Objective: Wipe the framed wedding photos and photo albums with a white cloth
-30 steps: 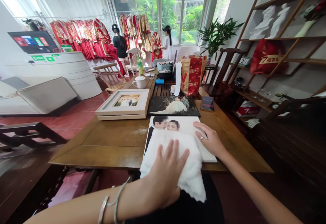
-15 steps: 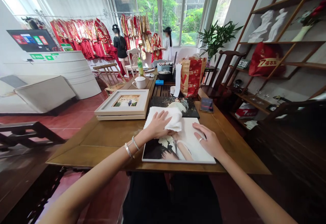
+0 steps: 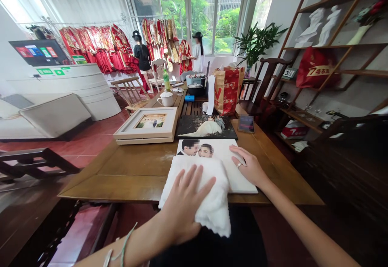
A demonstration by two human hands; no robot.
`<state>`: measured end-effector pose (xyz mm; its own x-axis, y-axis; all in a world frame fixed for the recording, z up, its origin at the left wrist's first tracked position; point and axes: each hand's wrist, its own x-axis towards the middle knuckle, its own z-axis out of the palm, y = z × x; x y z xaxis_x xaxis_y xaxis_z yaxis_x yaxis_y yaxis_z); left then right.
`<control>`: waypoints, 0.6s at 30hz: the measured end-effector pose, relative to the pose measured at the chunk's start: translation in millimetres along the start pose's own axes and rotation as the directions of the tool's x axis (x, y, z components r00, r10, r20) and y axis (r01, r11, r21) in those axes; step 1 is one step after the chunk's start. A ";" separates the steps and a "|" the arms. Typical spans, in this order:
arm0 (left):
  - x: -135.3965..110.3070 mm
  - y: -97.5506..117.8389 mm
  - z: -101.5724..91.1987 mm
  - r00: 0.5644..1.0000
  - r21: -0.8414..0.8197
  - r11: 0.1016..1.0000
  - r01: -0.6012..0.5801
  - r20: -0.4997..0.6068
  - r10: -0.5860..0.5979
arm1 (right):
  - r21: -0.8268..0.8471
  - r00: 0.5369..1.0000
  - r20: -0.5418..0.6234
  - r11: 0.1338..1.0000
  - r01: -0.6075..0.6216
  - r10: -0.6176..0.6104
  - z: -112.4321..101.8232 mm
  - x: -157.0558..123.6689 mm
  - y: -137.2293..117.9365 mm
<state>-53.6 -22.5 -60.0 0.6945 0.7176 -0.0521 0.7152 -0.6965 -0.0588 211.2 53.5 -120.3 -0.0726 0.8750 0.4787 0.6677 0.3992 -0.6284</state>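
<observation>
A white cloth [image 3: 209,194] covers the lower left part of a photo panel [image 3: 242,180] and hangs past the table's front edge. My left hand [image 3: 184,200] lies on the cloth with its fingers spread. The panel lies flat, printed with a couple's portrait whose lower part is hidden under the cloth. On the panel's right side rests my right hand [image 3: 250,168], open, fingers stretched out, a ring on one of them. Just behind lies a second, dark photo panel [image 3: 184,127] showing a white gown.
Stacked pale picture frames [image 3: 145,125] lie at the left of the wooden table [image 3: 121,174]. Further back stand a lidded white mug [image 3: 166,98], a green bottle [image 3: 166,80] and a red-and-brown paper bag [image 3: 228,91]. Two people stand by the garment racks.
My left hand has drawn the cloth toward me, down over the panel and past its front edge. The portrait's upper part is now uncovered. My right hand stays in place.
</observation>
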 end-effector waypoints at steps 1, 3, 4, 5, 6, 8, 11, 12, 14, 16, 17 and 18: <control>4.0 -3.9 -0.1 1.000 0.003 1.000 0.012 -0.013 -0.012 | -0.005 1.000 0.000 1.000 0.000 0.000 0.1 0.2 -0.3; 19.5 -17.2 -1.0 0.999 0.003 1.000 0.026 -0.045 -0.025 | -0.011 1.000 0.000 1.000 -0.002 0.002 -0.1 0.5 -1.3; 30.3 -25.3 -1.9 0.998 0.004 1.000 0.023 -0.057 -0.023 | -0.011 1.000 0.001 1.000 -0.001 0.001 -0.2 0.7 -1.9; 42.3 -33.7 -2.9 0.998 0.008 1.000 0.016 -0.064 -0.015 | -0.009 1.000 0.000 1.000 0.001 -0.001 -0.5 0.8 -2.6; 55.2 -41.8 -4.0 0.998 0.014 1.000 0.010 -0.069 -0.009 | -0.005 1.000 0.000 1.000 0.003 -0.003 -0.7 0.8 -3.4; 81.1 -55.9 -6.5 0.996 0.037 0.999 0.024 -0.088 -0.021 | -0.003 1.000 -0.002 1.000 0.000 0.000 -1.2 0.9 -5.0; 113.2 -70.5 -9.6 0.990 0.060 0.995 0.076 -0.124 -0.068 | -0.004 1.000 -0.003 1.000 -0.010 0.010 -1.7 0.9 -6.9; 120.3 -73.6 -10.3 0.988 0.061 0.994 0.086 -0.130 -0.078 | -0.003 1.000 -0.003 1.000 -0.008 0.008 -1.9 1.0 -7.1; 127.1 -77.1 -10.9 0.988 0.060 0.993 0.097 -0.129 -0.089 | 0.000 1.000 -0.006 1.000 -0.001 0.001 -2.1 1.1 -7.2; 123.1 -76.1 -10.2 0.988 0.062 0.993 0.103 -0.124 -0.094 | 0.002 1.000 -0.008 1.000 0.000 0.000 -2.3 1.2 -6.6; 117.2 -74.0 -9.4 0.988 0.064 0.993 0.103 -0.119 -0.095 | 0.002 1.000 -0.009 1.000 -0.002 0.002 -2.3 1.2 -6.1; 109.0 -70.8 -8.5 0.989 0.065 0.993 0.100 -0.114 -0.093 | 0.003 1.000 -0.010 1.000 -0.003 0.003 -2.3 1.2 -5.7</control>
<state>-27.8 105.1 -53.1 0.6297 0.7739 0.0673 0.7747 -0.6192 -0.1284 209.0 51.7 -114.8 -0.0635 0.8735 0.4827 0.6655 0.3975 -0.6318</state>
